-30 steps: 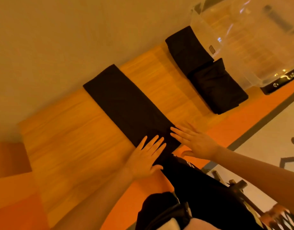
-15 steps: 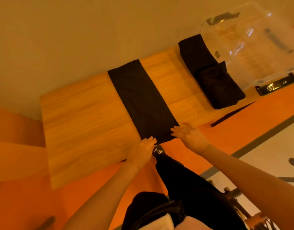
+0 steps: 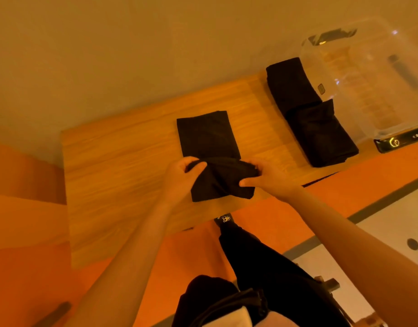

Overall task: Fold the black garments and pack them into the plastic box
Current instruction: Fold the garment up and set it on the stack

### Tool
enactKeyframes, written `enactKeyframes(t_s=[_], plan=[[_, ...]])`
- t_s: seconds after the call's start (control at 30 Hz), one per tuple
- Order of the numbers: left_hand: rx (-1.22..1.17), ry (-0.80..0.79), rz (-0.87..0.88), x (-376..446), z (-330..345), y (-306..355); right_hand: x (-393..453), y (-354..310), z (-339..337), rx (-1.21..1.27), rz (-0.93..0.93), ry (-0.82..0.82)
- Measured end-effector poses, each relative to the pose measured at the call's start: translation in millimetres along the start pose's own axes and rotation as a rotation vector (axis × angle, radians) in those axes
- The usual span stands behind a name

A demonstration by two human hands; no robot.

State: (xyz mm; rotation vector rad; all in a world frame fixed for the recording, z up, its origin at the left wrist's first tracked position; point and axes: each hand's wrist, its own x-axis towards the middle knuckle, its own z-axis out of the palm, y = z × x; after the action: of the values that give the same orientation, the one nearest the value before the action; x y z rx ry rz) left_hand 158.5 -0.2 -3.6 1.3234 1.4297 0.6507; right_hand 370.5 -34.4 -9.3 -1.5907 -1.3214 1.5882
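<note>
A black garment [image 3: 208,138] lies as a narrow strip on the wooden table [image 3: 123,166], its near end lifted and turned back over itself. My left hand [image 3: 179,178] grips the left corner of that lifted end. My right hand [image 3: 267,178] pinches the right corner. Two folded black garments [image 3: 318,121] lie in a row at the table's right end. Beside them stands the clear plastic box [image 3: 373,81], with nothing visible inside it.
A plain wall runs along the table's far edge. A dark glossy object [image 3: 401,142] lies at the box's near side. Orange floor borders the table on the near and left sides, and my dark trouser leg [image 3: 262,263] stands below the table's front edge.
Both hands went from lying flat on the garment's near end to gripping its corners and lifting it toward the far end. The camera view shifted, so the table appears less tilted.
</note>
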Motion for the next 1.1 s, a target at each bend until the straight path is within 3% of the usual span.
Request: enactKeyframes(t_s=[0.17,0.37,0.53,0.7,0.83,0.93,1.0,1.1], plan=[[-0.097,0.072,-0.064,48.2,-7.9,7.4,53.1,-16.4,-13.0,0.111,-0.013,0.188],[-0.012,0.188,-0.139,125.4,-13.2,2.7,140.5,-40.4,-29.6,0.019,-0.023,0.180],[0.075,0.240,-0.237,180.7,-11.9,-20.2,206.5,-24.5,-20.3,-0.111,-0.008,0.270],[0.303,0.356,-0.231,196.4,-1.4,-38.8,218.2,-2.7,-9.9,-0.174,-0.018,0.431],[0.294,0.494,-0.182,189.7,6.2,-41.3,223.6,-8.6,-6.9,-0.150,0.026,0.525],[0.304,0.582,-0.243,184.7,2.0,-37.2,220.9,-11.2,-14.1,-0.276,0.063,0.533],[0.473,0.579,-0.138,175.8,1.7,-36.9,216.6,-14.9,-17.2,-0.412,0.013,0.562],[0.696,0.328,0.261,154.3,20.1,-45.7,210.4,-8.0,-9.1,-0.856,-0.447,0.472]])
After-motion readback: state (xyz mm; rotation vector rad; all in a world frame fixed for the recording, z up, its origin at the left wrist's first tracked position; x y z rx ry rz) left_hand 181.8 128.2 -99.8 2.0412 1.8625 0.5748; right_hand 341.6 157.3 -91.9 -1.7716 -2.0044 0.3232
